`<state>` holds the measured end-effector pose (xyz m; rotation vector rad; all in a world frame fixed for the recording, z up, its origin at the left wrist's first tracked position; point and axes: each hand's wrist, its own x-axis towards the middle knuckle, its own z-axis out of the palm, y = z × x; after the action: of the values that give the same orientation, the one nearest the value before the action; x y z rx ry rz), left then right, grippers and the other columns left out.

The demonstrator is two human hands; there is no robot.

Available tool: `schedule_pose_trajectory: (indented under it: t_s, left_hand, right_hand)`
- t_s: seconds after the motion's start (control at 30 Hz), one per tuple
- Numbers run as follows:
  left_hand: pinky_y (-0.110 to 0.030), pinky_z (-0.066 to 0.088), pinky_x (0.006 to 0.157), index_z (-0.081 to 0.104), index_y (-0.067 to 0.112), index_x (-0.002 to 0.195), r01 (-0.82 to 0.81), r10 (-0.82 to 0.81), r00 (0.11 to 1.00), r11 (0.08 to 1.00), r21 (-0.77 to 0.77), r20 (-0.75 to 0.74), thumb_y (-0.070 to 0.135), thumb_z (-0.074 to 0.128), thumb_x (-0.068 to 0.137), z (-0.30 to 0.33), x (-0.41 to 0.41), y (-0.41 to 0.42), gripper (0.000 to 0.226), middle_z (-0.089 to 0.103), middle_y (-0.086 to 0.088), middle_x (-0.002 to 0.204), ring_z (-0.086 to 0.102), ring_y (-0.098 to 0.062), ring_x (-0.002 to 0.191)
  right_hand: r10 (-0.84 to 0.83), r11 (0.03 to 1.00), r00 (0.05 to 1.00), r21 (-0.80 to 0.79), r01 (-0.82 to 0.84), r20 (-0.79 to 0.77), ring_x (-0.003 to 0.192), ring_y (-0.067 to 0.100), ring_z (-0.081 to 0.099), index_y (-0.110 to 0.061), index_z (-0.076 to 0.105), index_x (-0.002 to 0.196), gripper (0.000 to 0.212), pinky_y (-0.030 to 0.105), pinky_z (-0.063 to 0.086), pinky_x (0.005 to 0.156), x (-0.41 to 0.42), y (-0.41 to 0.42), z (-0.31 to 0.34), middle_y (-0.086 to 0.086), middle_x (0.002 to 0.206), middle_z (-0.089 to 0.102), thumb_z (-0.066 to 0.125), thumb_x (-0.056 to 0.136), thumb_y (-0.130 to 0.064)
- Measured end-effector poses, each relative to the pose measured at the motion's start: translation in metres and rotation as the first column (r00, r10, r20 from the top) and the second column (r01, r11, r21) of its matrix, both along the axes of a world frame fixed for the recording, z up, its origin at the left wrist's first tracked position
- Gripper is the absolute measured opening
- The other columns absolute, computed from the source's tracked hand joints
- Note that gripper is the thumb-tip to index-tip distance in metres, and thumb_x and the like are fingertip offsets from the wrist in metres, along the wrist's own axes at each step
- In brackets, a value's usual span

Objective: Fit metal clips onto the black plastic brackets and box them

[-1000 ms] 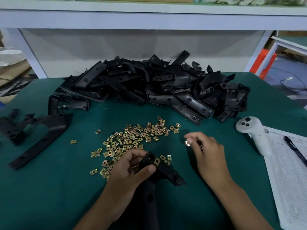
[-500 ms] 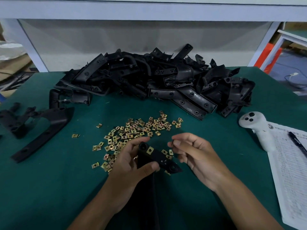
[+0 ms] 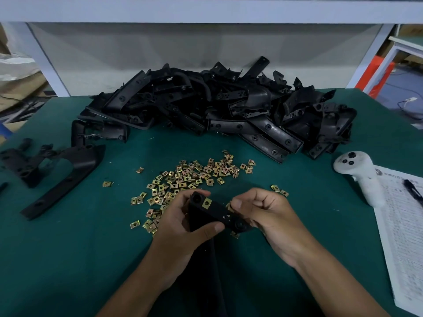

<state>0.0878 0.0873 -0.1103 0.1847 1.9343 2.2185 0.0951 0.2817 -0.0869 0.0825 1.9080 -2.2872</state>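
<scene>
My left hand (image 3: 183, 225) grips a black plastic bracket (image 3: 215, 213) just above the green table, near the front middle. One brass clip (image 3: 206, 203) sits fitted on the bracket's upper end. My right hand (image 3: 267, 216) is curled against the bracket's right side, its thumb and fingertips pinched at the edge; a clip between them is hidden. A scatter of loose brass clips (image 3: 190, 177) lies just beyond my hands. A big heap of black brackets (image 3: 217, 110) fills the back of the table.
Two finished-looking black brackets (image 3: 59, 172) lie at the left edge. A white handheld controller (image 3: 357, 177) rests at the right, beside a printed sheet (image 3: 402, 236) with a black pen (image 3: 413, 193) on it. White shelf legs stand behind the table.
My right hand has moved left from the open table to the bracket's right side. The left hand has raised and turned the bracket slightly.
</scene>
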Motion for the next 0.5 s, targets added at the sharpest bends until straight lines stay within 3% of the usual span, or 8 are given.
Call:
schedule_pose_trajectory:
  t_s: [0.27, 0.5]
  left_hand:
    - [-0.030, 0.058, 0.082, 0.068, 0.038, 0.106, -0.005, 0.004, 1.000, 1.000, -0.030, -0.030, 0.032, 0.092, 0.058, -0.0036, -0.0001, -0.0021, 0.055, 0.072, 0.002, 0.102, 0.070, -0.021, 0.097]
    - [-0.027, 0.058, 0.080, 0.067, 0.038, 0.104, -0.013, 0.012, 0.999, 0.999, -0.030, -0.045, 0.034, 0.091, 0.057, -0.0065, -0.0007, -0.0027, 0.053, 0.072, 0.003, 0.100, 0.071, -0.016, 0.094]
  right_hand:
    - [0.019, 1.000, 1.000, 0.014, -0.019, -0.009, 0.071, 0.022, 0.061, -0.019, 0.078, 0.079, 0.015, 0.027, 0.046, 0.062, 0.0009, -0.0003, 0.0002, 0.014, 0.084, 0.075, 0.081, 0.073, -0.031]
    - [0.081, 0.991, 0.994, 0.111, -0.073, -0.070, 0.070, 0.014, 0.059, -0.021, 0.077, 0.077, 0.022, 0.023, 0.045, 0.064, 0.0025, 0.0012, 0.0016, 0.001, 0.076, 0.072, 0.077, 0.080, -0.043]
